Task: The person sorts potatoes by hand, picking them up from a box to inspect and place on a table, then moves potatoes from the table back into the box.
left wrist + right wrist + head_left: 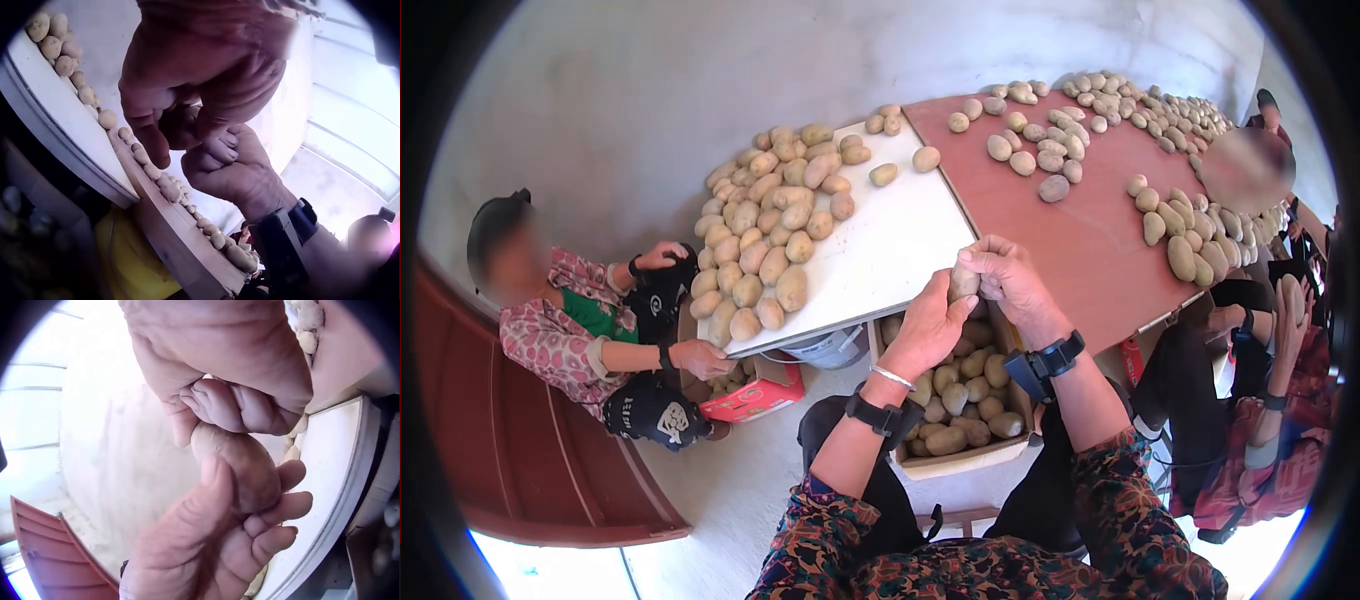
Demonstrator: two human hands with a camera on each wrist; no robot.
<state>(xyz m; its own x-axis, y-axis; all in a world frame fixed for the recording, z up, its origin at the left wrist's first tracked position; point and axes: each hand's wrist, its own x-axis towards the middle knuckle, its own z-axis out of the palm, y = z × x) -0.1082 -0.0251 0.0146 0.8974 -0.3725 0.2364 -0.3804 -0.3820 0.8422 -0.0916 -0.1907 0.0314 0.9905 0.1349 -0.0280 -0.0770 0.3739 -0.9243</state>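
A single potato [963, 283] is held up between both hands, above the near edge of the tables. My left hand [930, 325] grips its lower part, thumb on one side and fingers round the other, as the right wrist view shows. At the potato's upper end [215, 439], my right hand [219, 356] pinches with thumb and forefinger, its other fingers curled into the palm. In the left wrist view the potato [178, 128] is dark and mostly covered by the left hand [206, 62]. Below the hands, a cardboard box [965, 460] holds many potatoes.
A potato heap [765, 220] lies on the white table [900, 240]; more potatoes [1050, 145] lie on the red-brown table [1090, 250]. A seated person [570, 320] is at left, others at right. A bucket [830, 348] and a red box [755, 395] stand below.
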